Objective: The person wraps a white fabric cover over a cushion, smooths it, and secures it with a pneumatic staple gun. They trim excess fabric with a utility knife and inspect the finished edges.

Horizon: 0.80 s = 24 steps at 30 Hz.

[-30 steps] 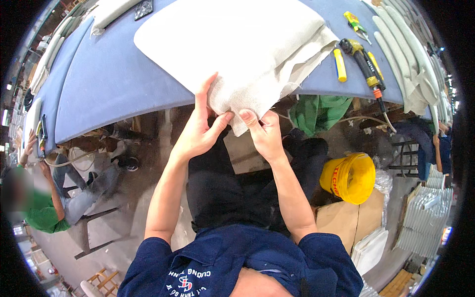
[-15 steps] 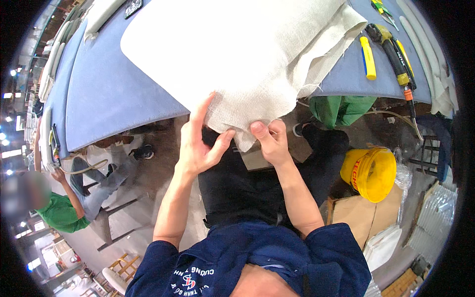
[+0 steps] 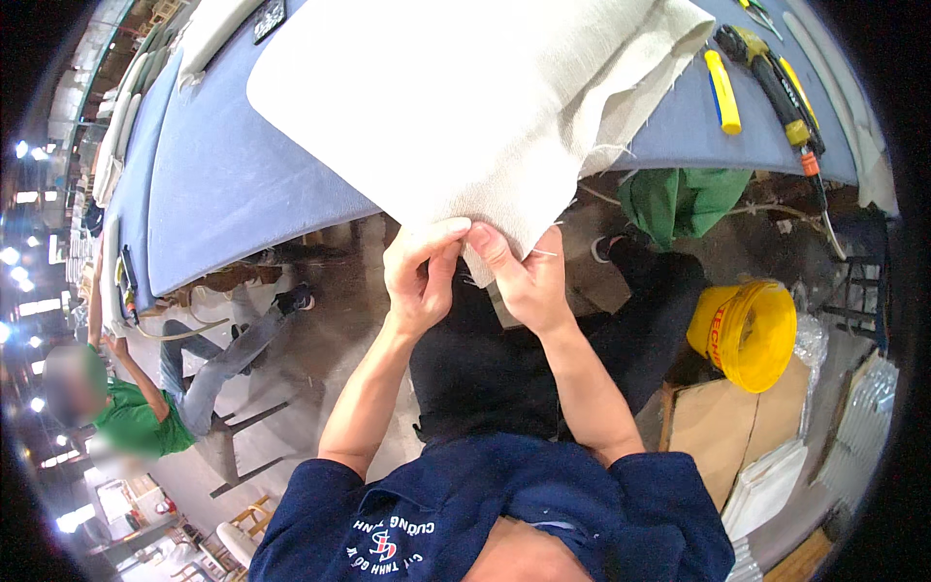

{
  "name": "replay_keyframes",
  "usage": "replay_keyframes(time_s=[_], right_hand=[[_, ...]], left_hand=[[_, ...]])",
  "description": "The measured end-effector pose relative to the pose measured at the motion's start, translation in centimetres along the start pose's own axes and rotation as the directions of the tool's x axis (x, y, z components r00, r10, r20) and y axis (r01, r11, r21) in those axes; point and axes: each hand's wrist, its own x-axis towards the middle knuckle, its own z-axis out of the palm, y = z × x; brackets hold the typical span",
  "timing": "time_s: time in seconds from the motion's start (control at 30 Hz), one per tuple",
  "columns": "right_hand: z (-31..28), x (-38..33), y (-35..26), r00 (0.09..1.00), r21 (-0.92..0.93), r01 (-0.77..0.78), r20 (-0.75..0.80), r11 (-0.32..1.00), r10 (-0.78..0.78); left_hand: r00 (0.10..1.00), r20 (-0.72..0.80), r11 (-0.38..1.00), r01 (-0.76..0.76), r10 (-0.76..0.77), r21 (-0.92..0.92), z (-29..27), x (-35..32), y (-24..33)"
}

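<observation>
A pale cream woven fabric (image 3: 519, 209) with frayed edges lies over a flat white piece with a rounded corner on the blue padded table (image 3: 233, 184). Its near corner hangs past the table edge, between my hands. My left hand (image 3: 419, 276) pinches the fabric at this corner, thumb and forefinger together. Right beside it, my right hand (image 3: 533, 286) grips the same corner with the thumb on top and the fingers beneath. Both thumbs almost meet. The underside of the corner is hidden, and the white area is too bright to show detail.
To the right on the table lie a yellow-and-blue handled tool (image 3: 722, 92) and a black-and-yellow air tool (image 3: 781, 92) with a hose. Green cloth (image 3: 684, 204) hangs below the edge. A yellow bucket (image 3: 745, 335) stands by cardboard (image 3: 722, 417). A co-worker in green (image 3: 145, 417) sits left.
My left forefinger, stretched out along the fabric before, has bent down into a pinch. My right thumb has moved up over the corner, and the hands are closer together.
</observation>
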Motion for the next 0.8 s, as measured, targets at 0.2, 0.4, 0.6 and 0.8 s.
replay_keyframes(time_s=[0.2,0.4,0.6,0.8], right_hand=[[0.1,-0.8,1.4,0.999,0.206,-0.041,-0.023,0.978,0.047],[0.5,-2.0,1.5,0.995,0.242,-0.075,-0.042,0.967,0.088],[0.4,-2.8,1.3,0.989,0.192,-0.123,-0.053,0.974,0.136],[1.5,-1.7,2.0,0.947,0.485,-0.246,-0.062,0.839,0.314]], left_hand=[[0.968,0.245,0.998,0.048,-0.054,0.033,-2.2,1.2,1.5],[0.887,0.166,0.874,0.455,-0.430,-0.171,-1.9,2.3,5.1],[0.898,0.213,0.869,0.274,-0.384,0.412,-1.4,4.6,5.3],[0.898,0.246,0.879,0.246,-0.365,0.408,-1.9,4.1,4.7]])
